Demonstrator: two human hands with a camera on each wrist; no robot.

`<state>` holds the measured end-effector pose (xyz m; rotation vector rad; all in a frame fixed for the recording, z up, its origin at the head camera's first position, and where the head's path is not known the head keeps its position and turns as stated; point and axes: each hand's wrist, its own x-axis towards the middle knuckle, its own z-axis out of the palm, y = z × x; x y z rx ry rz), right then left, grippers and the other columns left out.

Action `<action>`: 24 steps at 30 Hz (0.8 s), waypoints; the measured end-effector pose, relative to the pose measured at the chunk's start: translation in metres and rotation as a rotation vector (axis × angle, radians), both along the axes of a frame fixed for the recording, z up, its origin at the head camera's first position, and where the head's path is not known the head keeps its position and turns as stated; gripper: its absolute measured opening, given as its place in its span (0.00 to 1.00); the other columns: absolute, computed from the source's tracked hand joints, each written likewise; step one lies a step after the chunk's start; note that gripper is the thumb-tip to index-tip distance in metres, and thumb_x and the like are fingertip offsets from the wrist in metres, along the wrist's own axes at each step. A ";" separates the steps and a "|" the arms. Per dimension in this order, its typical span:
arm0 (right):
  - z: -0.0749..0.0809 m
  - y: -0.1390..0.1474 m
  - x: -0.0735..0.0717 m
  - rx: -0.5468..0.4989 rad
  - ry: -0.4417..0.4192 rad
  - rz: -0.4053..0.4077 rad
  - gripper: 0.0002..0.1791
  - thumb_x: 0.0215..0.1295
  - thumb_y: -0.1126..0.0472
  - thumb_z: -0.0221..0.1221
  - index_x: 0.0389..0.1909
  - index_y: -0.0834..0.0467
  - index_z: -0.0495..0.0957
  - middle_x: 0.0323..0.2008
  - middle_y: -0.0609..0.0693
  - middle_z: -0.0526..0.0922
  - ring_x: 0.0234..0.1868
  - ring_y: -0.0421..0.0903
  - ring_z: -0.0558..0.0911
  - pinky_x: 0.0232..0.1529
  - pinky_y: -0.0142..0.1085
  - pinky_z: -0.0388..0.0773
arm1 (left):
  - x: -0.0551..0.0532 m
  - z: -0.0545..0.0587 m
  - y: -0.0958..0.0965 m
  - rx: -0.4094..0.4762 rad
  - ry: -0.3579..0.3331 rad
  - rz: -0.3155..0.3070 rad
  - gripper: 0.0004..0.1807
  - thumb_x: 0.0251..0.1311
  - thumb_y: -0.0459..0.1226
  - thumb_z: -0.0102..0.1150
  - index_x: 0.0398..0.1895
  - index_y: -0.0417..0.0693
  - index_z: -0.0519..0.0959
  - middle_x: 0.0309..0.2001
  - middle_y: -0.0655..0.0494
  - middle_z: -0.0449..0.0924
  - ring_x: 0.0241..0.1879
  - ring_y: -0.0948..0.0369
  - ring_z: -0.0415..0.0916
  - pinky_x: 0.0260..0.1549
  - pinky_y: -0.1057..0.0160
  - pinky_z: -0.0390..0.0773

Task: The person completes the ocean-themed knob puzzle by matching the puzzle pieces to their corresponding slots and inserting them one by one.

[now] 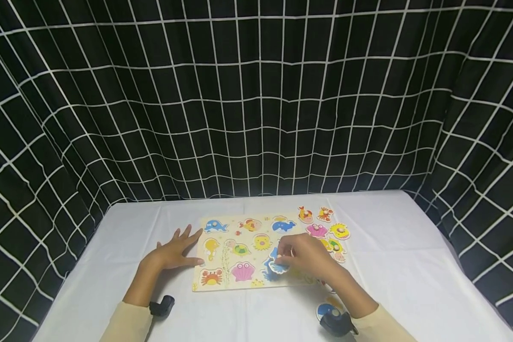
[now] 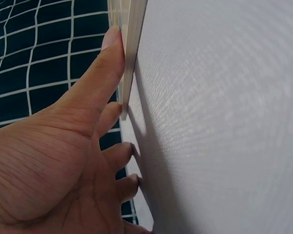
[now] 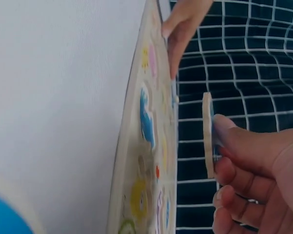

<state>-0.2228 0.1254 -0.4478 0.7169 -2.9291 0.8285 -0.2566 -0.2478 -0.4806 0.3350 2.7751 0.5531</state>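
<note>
Left hand point(image 1: 175, 251) lies flat with fingers spread, pinning the puzzle board point(image 1: 222, 280) to the counter point(image 1: 410, 266) so it can't slide, while right hand point(image 1: 305, 256) pinches a blue piece point(image 1: 277, 267) just above it.

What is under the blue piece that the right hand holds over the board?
Under the blue wooden puzzle piece lies the wooden animal puzzle board; the right hand holds the piece clear above it. The slot directly below is mostly covered.

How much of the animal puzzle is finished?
About half, it seems. The board already shows animals in its left and middle spots, such as the crab and shell. The right hand holds a blue piece just above the board, while the left hand steadies its edge. Loose pieces wait at the right.
</note>
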 end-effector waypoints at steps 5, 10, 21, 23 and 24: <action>-0.004 -0.008 0.001 0.020 -0.065 -0.035 0.10 0.56 0.54 0.75 0.25 0.44 0.80 0.22 0.35 0.77 0.26 0.39 0.74 0.30 0.37 0.72 | -0.002 -0.002 0.000 -0.002 -0.008 0.002 0.54 0.55 0.64 0.67 0.81 0.57 0.55 0.81 0.40 0.43 0.78 0.35 0.36 0.61 0.17 0.38; -0.008 -0.011 0.000 0.023 -0.025 -0.010 0.11 0.55 0.54 0.75 0.25 0.44 0.80 0.22 0.34 0.77 0.27 0.38 0.73 0.31 0.37 0.72 | -0.004 -0.002 -0.002 0.002 0.013 0.004 0.54 0.54 0.63 0.67 0.81 0.56 0.56 0.81 0.39 0.43 0.78 0.35 0.37 0.60 0.16 0.38; -0.018 -0.020 -0.001 0.060 0.025 -0.034 0.12 0.53 0.55 0.76 0.23 0.45 0.80 0.19 0.34 0.74 0.25 0.38 0.71 0.32 0.37 0.71 | -0.003 -0.001 -0.002 -0.003 -0.002 0.006 0.54 0.55 0.64 0.67 0.81 0.57 0.55 0.81 0.40 0.43 0.79 0.36 0.36 0.61 0.17 0.38; -0.020 -0.021 -0.001 0.062 0.017 -0.042 0.12 0.52 0.54 0.77 0.23 0.46 0.80 0.19 0.34 0.74 0.25 0.38 0.72 0.32 0.37 0.71 | -0.002 0.000 -0.001 -0.004 -0.001 0.006 0.54 0.55 0.63 0.67 0.81 0.56 0.55 0.81 0.40 0.43 0.78 0.36 0.36 0.60 0.16 0.38; -0.021 -0.022 -0.001 0.059 0.011 -0.042 0.12 0.52 0.55 0.77 0.23 0.46 0.80 0.19 0.35 0.75 0.25 0.38 0.72 0.32 0.37 0.71 | -0.001 0.001 -0.001 -0.005 -0.002 0.006 0.54 0.55 0.63 0.67 0.81 0.56 0.56 0.81 0.40 0.43 0.79 0.36 0.36 0.60 0.16 0.38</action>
